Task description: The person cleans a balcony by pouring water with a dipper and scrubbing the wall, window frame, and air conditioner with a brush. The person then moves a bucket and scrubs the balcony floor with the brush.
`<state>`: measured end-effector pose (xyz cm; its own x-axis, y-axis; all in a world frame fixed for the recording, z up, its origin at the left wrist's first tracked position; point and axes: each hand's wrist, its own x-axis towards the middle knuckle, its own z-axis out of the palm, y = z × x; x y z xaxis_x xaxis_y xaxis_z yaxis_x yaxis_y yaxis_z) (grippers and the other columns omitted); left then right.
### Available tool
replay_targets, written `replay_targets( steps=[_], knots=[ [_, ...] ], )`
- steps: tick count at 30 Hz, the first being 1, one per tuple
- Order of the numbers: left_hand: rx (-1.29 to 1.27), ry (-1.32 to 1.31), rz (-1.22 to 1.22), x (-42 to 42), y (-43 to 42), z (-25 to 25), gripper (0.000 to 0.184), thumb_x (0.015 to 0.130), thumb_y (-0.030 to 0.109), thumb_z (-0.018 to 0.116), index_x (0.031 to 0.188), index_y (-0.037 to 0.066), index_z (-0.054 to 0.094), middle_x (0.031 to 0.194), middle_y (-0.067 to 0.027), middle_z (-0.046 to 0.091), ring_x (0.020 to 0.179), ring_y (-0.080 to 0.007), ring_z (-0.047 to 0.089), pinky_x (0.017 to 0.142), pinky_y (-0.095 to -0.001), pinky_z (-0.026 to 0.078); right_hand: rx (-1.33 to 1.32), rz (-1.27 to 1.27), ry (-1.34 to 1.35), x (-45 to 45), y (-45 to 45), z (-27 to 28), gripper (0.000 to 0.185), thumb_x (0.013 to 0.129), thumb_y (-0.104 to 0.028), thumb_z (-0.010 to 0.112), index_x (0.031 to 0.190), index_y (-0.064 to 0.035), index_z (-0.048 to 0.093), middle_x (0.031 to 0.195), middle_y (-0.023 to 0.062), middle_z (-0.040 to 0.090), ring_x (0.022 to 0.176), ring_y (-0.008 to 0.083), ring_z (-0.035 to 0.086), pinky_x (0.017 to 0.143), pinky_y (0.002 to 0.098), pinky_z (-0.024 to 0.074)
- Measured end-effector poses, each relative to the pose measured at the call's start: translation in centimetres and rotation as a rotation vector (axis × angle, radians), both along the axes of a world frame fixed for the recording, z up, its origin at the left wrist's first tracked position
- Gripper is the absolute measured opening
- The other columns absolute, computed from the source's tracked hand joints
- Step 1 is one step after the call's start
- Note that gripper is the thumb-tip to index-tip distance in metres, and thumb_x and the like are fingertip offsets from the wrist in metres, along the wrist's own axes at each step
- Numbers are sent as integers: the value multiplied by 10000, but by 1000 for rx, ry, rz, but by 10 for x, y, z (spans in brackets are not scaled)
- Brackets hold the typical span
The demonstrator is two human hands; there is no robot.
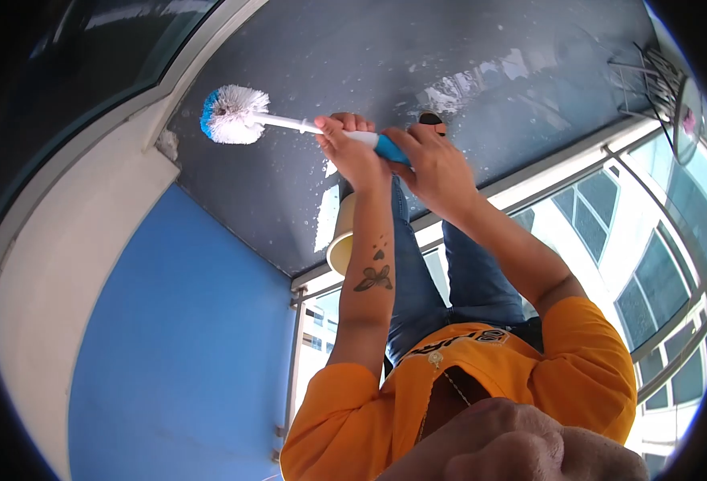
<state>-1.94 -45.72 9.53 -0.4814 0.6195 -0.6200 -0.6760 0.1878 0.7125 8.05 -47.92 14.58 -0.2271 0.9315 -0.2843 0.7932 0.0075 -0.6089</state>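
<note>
A round-headed toilet brush with white and blue bristles is held up sideways, its head pointing left above the dark floor. My left hand is closed round the white part of its handle, the thumb lying along the shaft. Over the blue end of the handle my right hand is wrapped, close beside the left. A cream bucket stands behind my left forearm, which hides part of it.
The dark floor has wet, shiny patches. To the left are a blue panel and a pale ledge below a window frame. A metal railing runs along the right, with a thin-legged metal item at upper right. One sandalled foot shows past my right hand.
</note>
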Motion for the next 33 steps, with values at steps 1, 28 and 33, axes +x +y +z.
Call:
replay_targets(
  steps=[1,28,33],
  knots=[
    [-43,-46,-35,0,-3,-1,379,885,452,463,770,118,327,657,5,360,593,-102,351,550,-245,350,-35,-14,27,0,-1,0,326,737,-193,643,1035,-113,539,820,78,521,787,257,567,648,368,451],
    [-776,110,-1440,209,-232,-265,379,916,292,447,1160,9,504,1132,-107,563,1062,-201,514,920,-304,374,-434,-1661,424,642,-201,-424,280,868,-217,526,1098,-119,400,649,68,481,459,188,537,386,336,501],
    [-980,8,-1239,187,-237,-277,330,916,289,450,1159,70,492,1116,-87,566,1006,-166,531,846,-310,396,-504,-1563,389,660,-110,-493,218,850,-146,477,1053,-136,398,758,65,437,554,188,517,468,346,502]
  ],
)
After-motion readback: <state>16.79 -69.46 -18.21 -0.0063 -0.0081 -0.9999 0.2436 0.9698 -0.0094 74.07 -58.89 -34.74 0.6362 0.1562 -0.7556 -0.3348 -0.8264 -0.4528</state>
